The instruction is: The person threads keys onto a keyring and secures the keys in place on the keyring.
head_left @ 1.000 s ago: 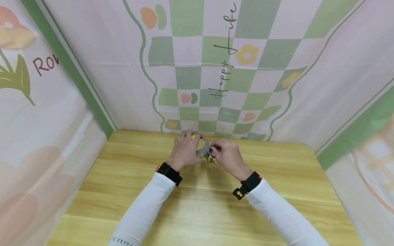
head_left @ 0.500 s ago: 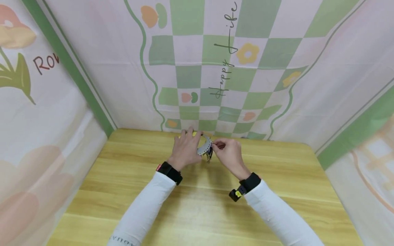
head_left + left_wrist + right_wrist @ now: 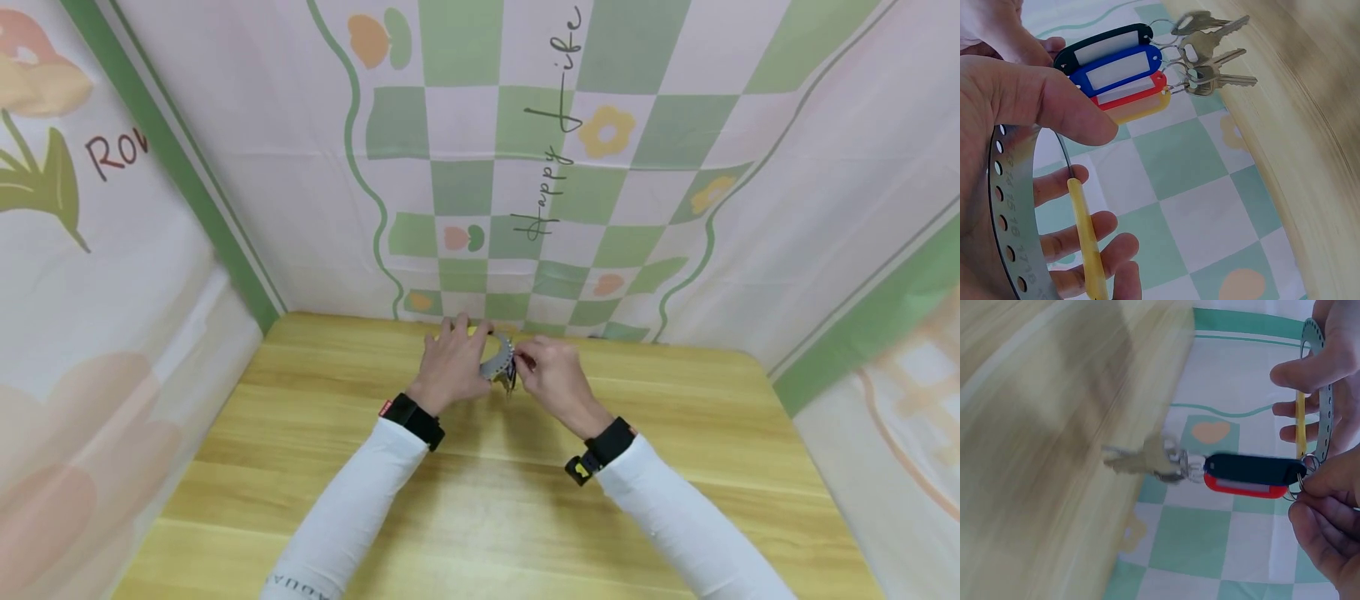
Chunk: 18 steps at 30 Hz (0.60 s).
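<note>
My left hand [image 3: 452, 362] grips a curved grey metal key holder [image 3: 498, 360] whose edge carries a row of numbered holes. Its yellow handle [image 3: 1088, 244] shows between the thumb and fingertips in the left wrist view. Close by on the right, my right hand [image 3: 557, 375] pinches a small wire ring [image 3: 1300, 481] at the holder's edge. From there hang a black key tag [image 3: 1254, 469], a red key tag [image 3: 1241, 489], a blue key tag [image 3: 1119, 70] and a yellow key tag [image 3: 1144, 108]. Several keys [image 3: 1213, 50] dangle from the tags. Whether the pinched ring passes through a hole cannot be told.
Both hands are above the far part of a wooden table [image 3: 480, 517]. Just behind its back edge hangs a checkered green and white cloth [image 3: 517, 275]. More printed cloth [image 3: 150, 333] encloses the left side.
My right hand shifts slightly right, then back left beside the holder. The hanging keys have swung in closer under it. My left hand stays almost still.
</note>
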Available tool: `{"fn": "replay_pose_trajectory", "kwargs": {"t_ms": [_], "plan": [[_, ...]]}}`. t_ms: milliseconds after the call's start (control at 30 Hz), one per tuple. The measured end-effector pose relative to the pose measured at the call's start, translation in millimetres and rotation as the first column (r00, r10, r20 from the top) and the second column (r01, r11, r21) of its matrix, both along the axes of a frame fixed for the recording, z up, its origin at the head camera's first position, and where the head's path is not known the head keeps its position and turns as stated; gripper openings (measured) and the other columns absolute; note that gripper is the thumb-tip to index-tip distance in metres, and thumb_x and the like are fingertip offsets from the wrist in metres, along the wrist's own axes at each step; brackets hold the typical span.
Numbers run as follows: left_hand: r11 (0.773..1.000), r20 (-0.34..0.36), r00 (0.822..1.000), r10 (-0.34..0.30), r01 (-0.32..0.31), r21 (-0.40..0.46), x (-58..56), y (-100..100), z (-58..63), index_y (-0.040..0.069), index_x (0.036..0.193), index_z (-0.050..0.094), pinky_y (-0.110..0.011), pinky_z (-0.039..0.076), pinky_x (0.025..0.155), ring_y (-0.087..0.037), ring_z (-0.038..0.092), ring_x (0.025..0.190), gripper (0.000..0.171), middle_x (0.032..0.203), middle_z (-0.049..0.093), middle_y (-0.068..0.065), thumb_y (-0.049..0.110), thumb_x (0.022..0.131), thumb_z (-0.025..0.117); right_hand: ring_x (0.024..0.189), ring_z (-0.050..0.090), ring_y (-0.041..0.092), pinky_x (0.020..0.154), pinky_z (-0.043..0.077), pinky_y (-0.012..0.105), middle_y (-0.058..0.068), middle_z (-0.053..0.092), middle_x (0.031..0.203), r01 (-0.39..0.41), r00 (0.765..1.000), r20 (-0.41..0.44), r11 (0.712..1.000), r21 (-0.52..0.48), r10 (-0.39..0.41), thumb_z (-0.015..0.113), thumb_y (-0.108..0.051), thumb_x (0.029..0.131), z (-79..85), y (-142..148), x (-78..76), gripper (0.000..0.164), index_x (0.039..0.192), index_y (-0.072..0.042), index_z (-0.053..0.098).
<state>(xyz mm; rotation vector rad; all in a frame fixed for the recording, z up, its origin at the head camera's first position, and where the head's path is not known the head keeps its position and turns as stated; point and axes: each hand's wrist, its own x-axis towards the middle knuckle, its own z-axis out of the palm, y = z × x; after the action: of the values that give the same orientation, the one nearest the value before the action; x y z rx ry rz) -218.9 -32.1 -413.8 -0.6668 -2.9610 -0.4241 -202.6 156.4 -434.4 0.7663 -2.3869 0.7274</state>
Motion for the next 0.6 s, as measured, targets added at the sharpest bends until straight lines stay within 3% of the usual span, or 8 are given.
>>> {"fn": "replay_pose_trajectory", "kwargs": {"t_ms": [367,500,600], "plan": [[0.999,0.061,0.998,-0.002,-0.001,0.043,1.2,-0.2,0.4,0.017,0.145,0.051,-0.062,0.050,0.083,-0.039,0.052,0.109,0.078,0.132,0.049,-0.020,0.021,0.073,0.081,0.071,0.068,0.025,0.063,0.058,0.033,0.012,0.069,0.080,-0.036,0.986,-0.153,0.987,0.158,0.061,0.078,0.009,0.080,3.2,1.5,-0.1,0.010,0.088,0.004,0.075],[0.999,0.059,0.998,-0.004,0.001,0.050,1.9,-0.4,1.0,0.017,0.145,0.052,-0.062,0.050,0.082,-0.039,0.052,0.108,0.077,0.132,0.049,-0.020,0.021,0.074,0.080,0.072,0.068,0.025,0.065,0.058,0.035,0.012,0.069,0.081,-0.034,0.986,-0.158,0.986,0.166,0.061,0.078,0.009,0.081,2.8,2.2,0.1,0.010,0.089,0.004,0.075],[0.999,0.050,0.999,-0.005,0.003,0.051,2.2,-0.2,0.9,0.016,0.145,0.052,-0.060,0.051,0.081,-0.038,0.052,0.107,0.077,0.130,0.050,-0.021,0.021,0.072,0.080,0.071,0.069,0.023,0.063,0.058,0.032,0.013,0.071,0.083,-0.010,0.994,-0.108,0.993,0.118,0.023,0.078,0.007,0.082,2.1,2.1,0.5,0.009,0.091,0.004,0.075]]}}
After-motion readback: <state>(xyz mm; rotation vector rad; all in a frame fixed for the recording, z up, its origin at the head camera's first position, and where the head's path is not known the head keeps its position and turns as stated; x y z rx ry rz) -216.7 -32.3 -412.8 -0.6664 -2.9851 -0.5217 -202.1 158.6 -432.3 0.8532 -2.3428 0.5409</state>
